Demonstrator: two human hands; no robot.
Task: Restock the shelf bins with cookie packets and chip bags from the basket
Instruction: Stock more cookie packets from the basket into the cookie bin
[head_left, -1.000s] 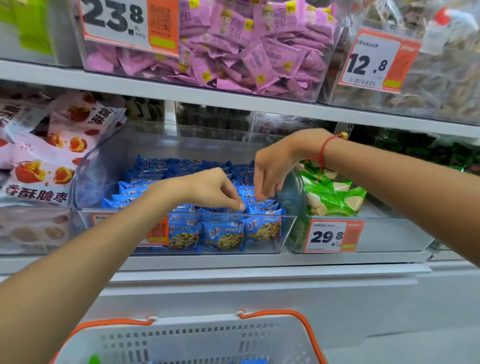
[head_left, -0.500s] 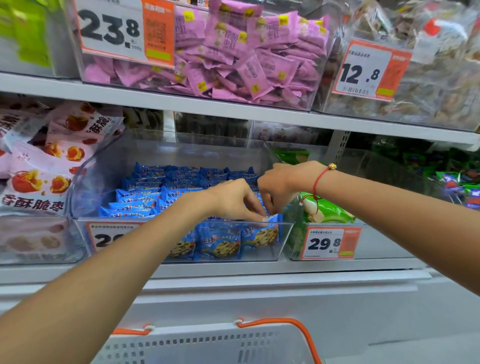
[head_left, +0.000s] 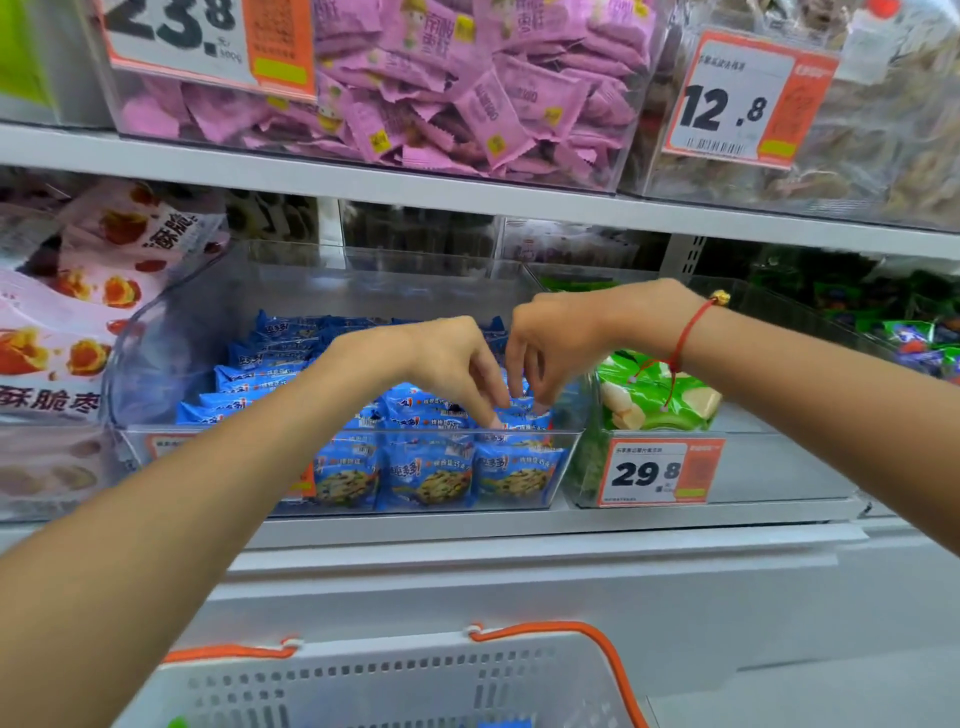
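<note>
A clear shelf bin (head_left: 156, 364) on the middle shelf holds rows of blue cookie packets (head_left: 431, 478). Both my hands are inside it at the front right corner. My left hand (head_left: 436, 358) points its straight fingers down, and their tips touch the tops of the front packets. Close beside it, my right hand (head_left: 556, 338), with a red string bracelet at the wrist, pinches the top edge of a blue packet between fingers and thumb. The white basket (head_left: 395, 675) with orange handles is at the bottom edge; its contents are mostly out of view.
Right of the cookie bin stands a bin of green chip bags (head_left: 654, 395) with a 29.8 price tag (head_left: 654, 473). Pink-and-white snack bags (head_left: 78, 312) fill the bin on the left. The shelf above carries a bin of pink packets (head_left: 467, 104).
Both hands have come forward to the front right packets and closer together. My left fingers have straightened down onto the packet tops. The camera has tilted slightly up.
</note>
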